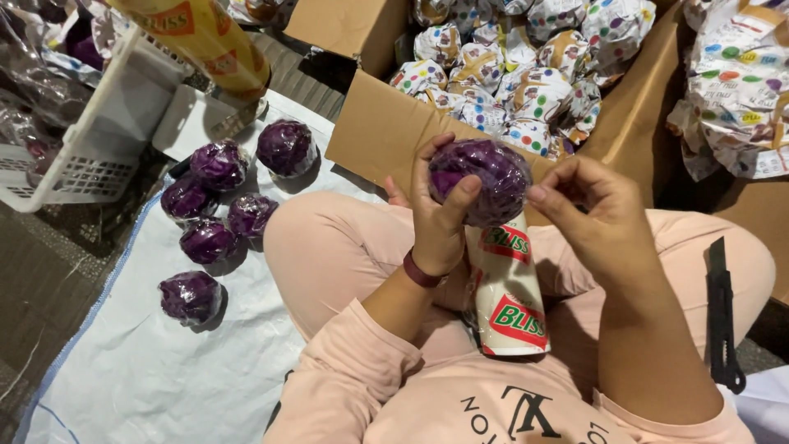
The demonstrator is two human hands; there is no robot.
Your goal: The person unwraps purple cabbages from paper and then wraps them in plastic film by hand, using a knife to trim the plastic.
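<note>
Head view: both hands, left and right, clasp a wrapped purple cabbage; film roll stands beneath.

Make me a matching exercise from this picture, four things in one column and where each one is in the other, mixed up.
Things:
1. Purple cabbage in wrap
2. Six wrapped cabbages
3. Paper-wrapped balls
4. White basket

Places:
A. Inside the cardboard box
B. Upper left, tipped beside the sheet
C. Between the left hand and right hand, on top of the roll of film
D. Lying on the white sheet

Pairs: 1-C, 2-D, 3-A, 4-B
</note>
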